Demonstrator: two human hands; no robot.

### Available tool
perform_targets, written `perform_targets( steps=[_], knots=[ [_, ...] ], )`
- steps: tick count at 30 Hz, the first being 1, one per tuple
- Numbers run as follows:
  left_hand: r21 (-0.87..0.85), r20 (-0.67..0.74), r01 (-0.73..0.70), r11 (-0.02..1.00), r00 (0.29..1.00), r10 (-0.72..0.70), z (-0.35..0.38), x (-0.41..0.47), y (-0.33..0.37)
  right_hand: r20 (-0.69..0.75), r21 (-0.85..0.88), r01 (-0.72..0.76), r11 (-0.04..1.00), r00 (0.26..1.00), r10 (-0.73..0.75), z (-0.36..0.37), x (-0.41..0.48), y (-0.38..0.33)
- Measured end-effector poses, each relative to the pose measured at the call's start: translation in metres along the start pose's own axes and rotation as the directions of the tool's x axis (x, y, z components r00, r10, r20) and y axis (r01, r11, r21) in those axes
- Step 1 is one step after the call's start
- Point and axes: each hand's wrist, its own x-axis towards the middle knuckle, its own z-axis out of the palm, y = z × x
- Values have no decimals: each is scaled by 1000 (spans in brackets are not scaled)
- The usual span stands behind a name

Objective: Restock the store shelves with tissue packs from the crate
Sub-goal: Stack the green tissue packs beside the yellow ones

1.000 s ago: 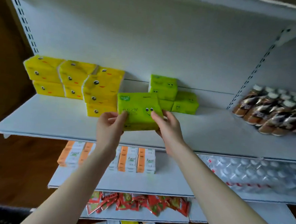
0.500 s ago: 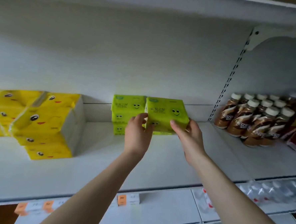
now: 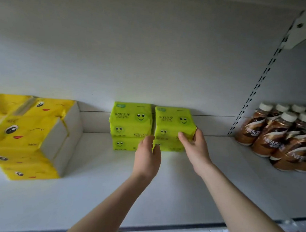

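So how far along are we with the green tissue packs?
Done: one two-high green stack stands on the shelf. In hand: the right hand grips the top pack of a second stack beside it; the left hand touches their fronts. Left: release it. The crate is out of view, so remaining packs unknown.

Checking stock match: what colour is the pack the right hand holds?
The tissue pack is lime green with smiley faces; head view.

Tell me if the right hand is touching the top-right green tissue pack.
Touching: head view shows right hand pinching green tissue pack at its corner.
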Motion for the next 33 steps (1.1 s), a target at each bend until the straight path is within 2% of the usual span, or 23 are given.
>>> perform_targets(
  steps=[6, 15, 21, 25, 27, 33],
  knots=[
    [74, 68, 35, 997, 997, -40, -4, 7, -4, 80, -4, -18, 1000, 997, 18, 5, 7, -5],
    [115, 106, 79, 990, 990, -91, -3, 8, 5, 73, -129, -132, 983, 987, 142, 9, 7, -7],
    [58, 59, 125, 990, 990, -128, -8, -7, 4, -80, -90, -297, 951, 954, 290, 0, -11, -4],
    [-50, 10, 147, 988, 989, -147, -18, -29, 9, -164, -80, -319, 944, 939, 303, 0, -35, -3],
    [-110, 0, 166, 980, 986, -167, -27, -43, 11, -138, -12, -319, 948, 939, 315, 3, -54, -9],
    [-243, 45, 218, 945, 976, -213, -60, -112, -8, 62, 211, -335, 918, 942, 330, 6, -143, -28]
  ],
)
